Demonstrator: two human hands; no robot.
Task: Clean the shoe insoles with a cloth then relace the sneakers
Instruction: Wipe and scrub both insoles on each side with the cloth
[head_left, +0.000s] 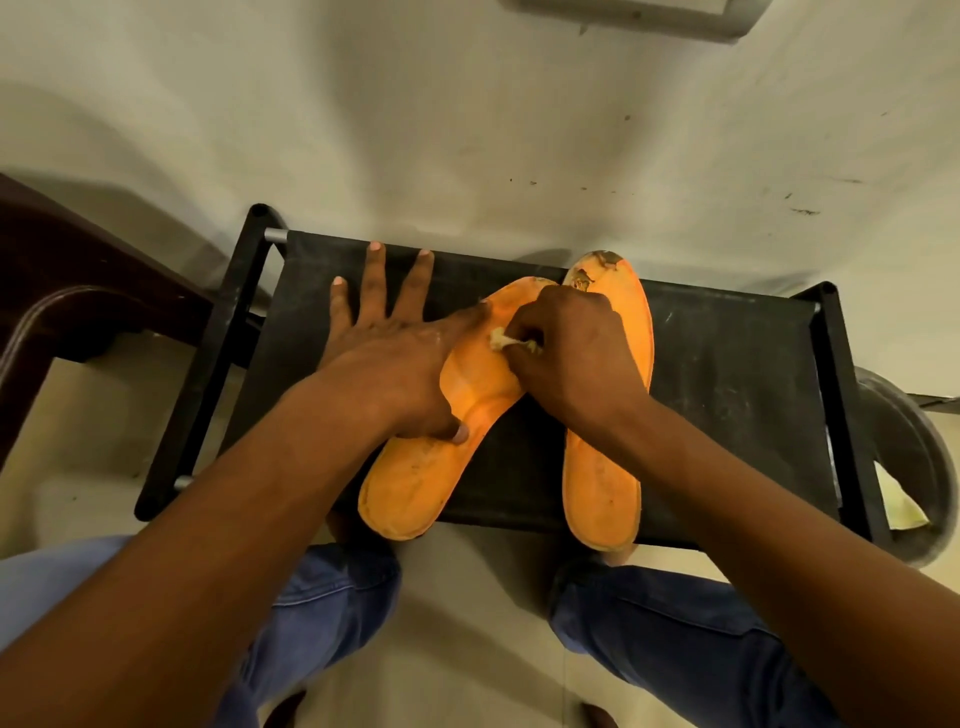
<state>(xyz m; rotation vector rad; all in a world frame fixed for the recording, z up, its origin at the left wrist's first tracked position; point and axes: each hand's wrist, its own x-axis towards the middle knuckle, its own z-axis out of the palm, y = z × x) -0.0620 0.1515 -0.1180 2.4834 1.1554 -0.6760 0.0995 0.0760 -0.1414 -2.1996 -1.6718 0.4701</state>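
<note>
Two orange insoles lie on the black worktop (727, 364). The left hand (395, 364), grip released and fingers spread flat, presses the left insole (415, 483). The right hand (576, 358) pinches a small cloth (500, 340) against that insole; the right insole (602, 493) lies beside it.

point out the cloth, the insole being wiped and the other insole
cloth (500, 340), head view, pale wad showing at the right hand's fingertips
wiped insole (410, 483), head view, bare heel end
other insole (602, 493), head view, bare heel end
</note>
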